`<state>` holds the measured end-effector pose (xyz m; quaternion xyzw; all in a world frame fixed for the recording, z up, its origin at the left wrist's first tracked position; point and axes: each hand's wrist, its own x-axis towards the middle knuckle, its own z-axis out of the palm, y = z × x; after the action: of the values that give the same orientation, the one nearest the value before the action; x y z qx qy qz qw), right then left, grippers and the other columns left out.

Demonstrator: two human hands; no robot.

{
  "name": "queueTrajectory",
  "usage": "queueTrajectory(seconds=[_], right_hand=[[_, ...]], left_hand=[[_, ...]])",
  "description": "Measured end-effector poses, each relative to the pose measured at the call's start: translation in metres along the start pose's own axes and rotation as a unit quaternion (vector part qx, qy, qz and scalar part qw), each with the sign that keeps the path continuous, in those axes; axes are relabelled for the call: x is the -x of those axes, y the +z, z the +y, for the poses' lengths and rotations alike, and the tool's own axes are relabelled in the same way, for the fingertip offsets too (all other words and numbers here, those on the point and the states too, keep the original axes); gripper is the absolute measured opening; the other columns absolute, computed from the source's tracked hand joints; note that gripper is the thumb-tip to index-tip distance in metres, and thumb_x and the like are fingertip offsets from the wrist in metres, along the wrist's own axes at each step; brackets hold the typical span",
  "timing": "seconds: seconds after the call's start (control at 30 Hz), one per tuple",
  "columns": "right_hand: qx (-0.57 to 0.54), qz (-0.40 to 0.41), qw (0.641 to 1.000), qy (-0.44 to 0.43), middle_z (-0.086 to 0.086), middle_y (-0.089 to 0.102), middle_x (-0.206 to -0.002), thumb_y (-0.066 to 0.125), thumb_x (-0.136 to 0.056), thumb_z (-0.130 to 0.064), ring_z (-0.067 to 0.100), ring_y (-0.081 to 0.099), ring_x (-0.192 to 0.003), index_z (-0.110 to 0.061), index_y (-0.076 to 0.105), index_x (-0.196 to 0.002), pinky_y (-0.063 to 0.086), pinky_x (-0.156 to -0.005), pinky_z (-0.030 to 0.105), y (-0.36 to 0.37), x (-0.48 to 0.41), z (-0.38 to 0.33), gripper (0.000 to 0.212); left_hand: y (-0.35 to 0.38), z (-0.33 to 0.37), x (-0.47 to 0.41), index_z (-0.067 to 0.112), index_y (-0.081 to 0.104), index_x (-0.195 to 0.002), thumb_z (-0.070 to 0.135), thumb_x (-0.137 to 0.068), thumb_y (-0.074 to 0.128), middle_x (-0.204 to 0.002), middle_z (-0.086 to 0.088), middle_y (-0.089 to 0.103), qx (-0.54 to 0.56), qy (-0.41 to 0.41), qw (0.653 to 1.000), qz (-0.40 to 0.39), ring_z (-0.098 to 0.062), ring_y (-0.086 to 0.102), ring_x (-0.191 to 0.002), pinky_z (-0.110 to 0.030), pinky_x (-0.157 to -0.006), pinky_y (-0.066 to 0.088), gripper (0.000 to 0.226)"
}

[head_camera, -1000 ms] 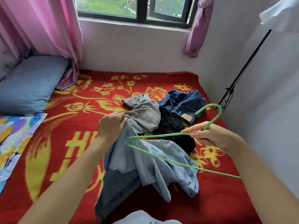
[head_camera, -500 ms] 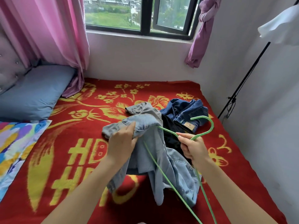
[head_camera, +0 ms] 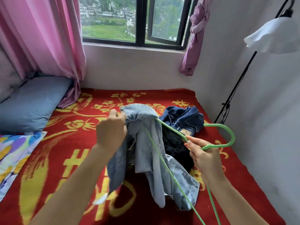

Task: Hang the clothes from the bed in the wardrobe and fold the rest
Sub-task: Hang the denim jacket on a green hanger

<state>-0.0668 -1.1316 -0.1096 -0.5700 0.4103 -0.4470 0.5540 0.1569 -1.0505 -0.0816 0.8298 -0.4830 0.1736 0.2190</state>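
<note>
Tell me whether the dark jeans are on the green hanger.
No, the dark jeans lie on the bed; the green hanger pokes into the light denim jacket.

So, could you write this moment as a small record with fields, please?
left hand: grips the light denim jacket at its shoulder
right hand: holds the green hanger at the base of its hook
hanger: one arm goes inside the jacket's shoulder
other clothes: dark blue jeans, black garment, lying on the red blanket
progress: jacket not yet fully on hanger
</note>
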Motion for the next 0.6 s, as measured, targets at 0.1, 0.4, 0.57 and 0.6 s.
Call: queueTrajectory(seconds=[0.1,0.4,0.57,0.6], right_hand=[[0.006,-0.015,0.999,-0.028,-0.013,0.051,-0.042,0.056,-0.088,0.003,-0.001,0.042,-0.036,-0.021,0.069,-0.085,0.03,-0.038,0.006,0.012,-0.001,0.0,0.028],[-0.08,-0.084,0.991,0.067,-0.008,0.036,-0.04,0.049,-0.091,0.003,0.002,0.026,-0.032,-0.009,0.069,-0.09,0.018,-0.031,0.012,0.016,-0.037,0.009,0.023],[-0.035,-0.143,0.989,0.007,-0.005,0.036,-0.04,0.05,-0.09,0.006,0.004,0.025,-0.032,-0.01,0.069,-0.084,0.017,-0.034,0.011,0.018,-0.042,0.002,0.026],[-0.028,-0.153,0.988,-0.001,-0.004,0.036,-0.039,0.05,-0.09,0.006,0.004,0.026,-0.031,-0.01,0.068,-0.084,0.017,-0.033,0.011,0.022,-0.042,0.0,0.025]], left_hand=[[0.006,0.034,0.012,0.003,0.062,-0.088,0.016,-0.086,0.053,-0.096,-0.012,0.059,0.054,0.06,0.991,-0.104,-0.034,0.061,-0.088,-0.036,-0.073,0.045,0.016],[0.007,0.068,0.045,0.016,0.063,-0.055,0.043,-0.036,0.09,-0.051,0.003,0.053,-0.024,0.188,0.978,-0.085,-0.015,0.051,-0.033,-0.015,-0.03,0.029,0.043],[0.002,0.041,0.021,0.008,0.067,-0.112,0.067,-0.078,0.04,-0.103,-0.014,0.065,-0.049,0.128,0.991,-0.004,-0.03,0.064,-0.091,-0.035,-0.065,0.052,0.074],[-0.001,0.04,0.014,0.011,0.062,-0.122,0.065,-0.081,0.035,-0.117,-0.014,0.061,-0.056,0.132,0.99,-0.01,-0.03,0.06,-0.105,-0.039,-0.078,0.049,0.073]])
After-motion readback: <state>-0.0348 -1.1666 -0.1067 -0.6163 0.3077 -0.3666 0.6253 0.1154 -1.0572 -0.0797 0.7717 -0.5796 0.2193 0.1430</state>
